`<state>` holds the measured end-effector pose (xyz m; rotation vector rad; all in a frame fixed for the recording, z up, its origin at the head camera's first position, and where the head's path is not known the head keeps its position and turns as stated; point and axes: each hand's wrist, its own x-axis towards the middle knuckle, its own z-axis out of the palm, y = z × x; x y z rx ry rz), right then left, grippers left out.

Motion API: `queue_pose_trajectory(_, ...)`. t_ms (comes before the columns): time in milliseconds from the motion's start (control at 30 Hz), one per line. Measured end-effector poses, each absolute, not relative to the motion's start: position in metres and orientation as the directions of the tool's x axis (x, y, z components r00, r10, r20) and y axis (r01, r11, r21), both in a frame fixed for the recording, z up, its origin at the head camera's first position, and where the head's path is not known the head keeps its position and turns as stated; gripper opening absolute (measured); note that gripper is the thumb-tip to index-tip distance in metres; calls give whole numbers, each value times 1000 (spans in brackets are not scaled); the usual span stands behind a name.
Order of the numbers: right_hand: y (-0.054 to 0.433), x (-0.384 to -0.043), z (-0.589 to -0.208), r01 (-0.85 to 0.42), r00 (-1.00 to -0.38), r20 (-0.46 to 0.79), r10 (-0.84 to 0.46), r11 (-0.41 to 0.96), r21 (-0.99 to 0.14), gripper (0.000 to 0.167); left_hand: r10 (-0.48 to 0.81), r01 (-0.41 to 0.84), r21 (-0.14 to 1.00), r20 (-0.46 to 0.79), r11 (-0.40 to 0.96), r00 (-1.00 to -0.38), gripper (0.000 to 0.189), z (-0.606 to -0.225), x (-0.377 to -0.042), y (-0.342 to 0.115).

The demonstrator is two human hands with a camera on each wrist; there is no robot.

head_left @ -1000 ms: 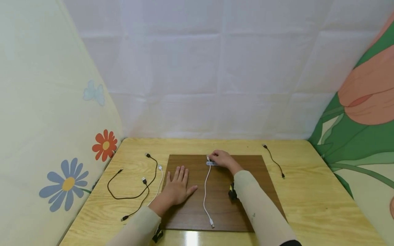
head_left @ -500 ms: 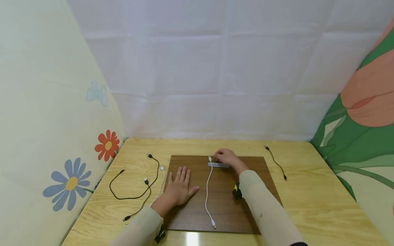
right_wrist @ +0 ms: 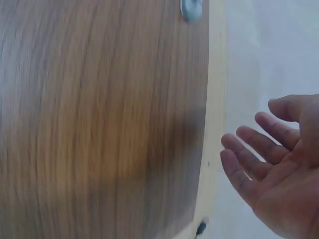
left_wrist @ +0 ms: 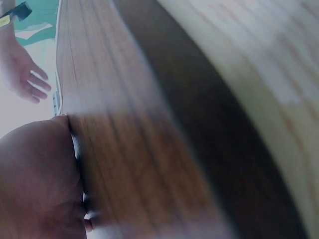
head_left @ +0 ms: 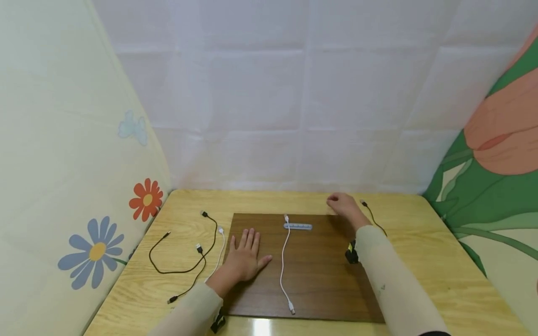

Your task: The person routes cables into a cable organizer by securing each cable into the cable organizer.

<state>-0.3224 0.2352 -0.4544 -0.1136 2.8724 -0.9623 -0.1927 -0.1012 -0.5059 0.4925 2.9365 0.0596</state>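
Observation:
My left hand [head_left: 244,261] lies flat with spread fingers on the left part of a dark brown wooden board [head_left: 319,270]. Above the board's back right corner is my right hand [head_left: 346,207], holding nothing; the right wrist view shows its fingers [right_wrist: 249,159] loosely bent and apart. A white USB cable [head_left: 282,266] runs front to back over the middle of the board. Its far plug overlaps the left end of a small pale blue strip with a row of slots [head_left: 299,227]. The strip's end [right_wrist: 191,9] also shows in the right wrist view.
Left of the board lie a long black cable [head_left: 176,271], a shorter black USB cable [head_left: 197,275] and a white cable [head_left: 221,247] partly behind my left forearm. Another black cable [head_left: 371,214] lies right of my right hand. A white cloth [head_left: 269,116] hangs behind the table.
My right hand has left the pale blue strip and moved right, uncovering it beside the white cable's plug. The left hand has stayed flat on the board.

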Motion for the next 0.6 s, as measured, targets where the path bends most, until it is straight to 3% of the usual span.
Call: queue_pose_trajectory(600,290,-309,-443,89,-989,-148,7,824,-560,54,331,329,40,-146,944,-932,87,-509,-191,-102)
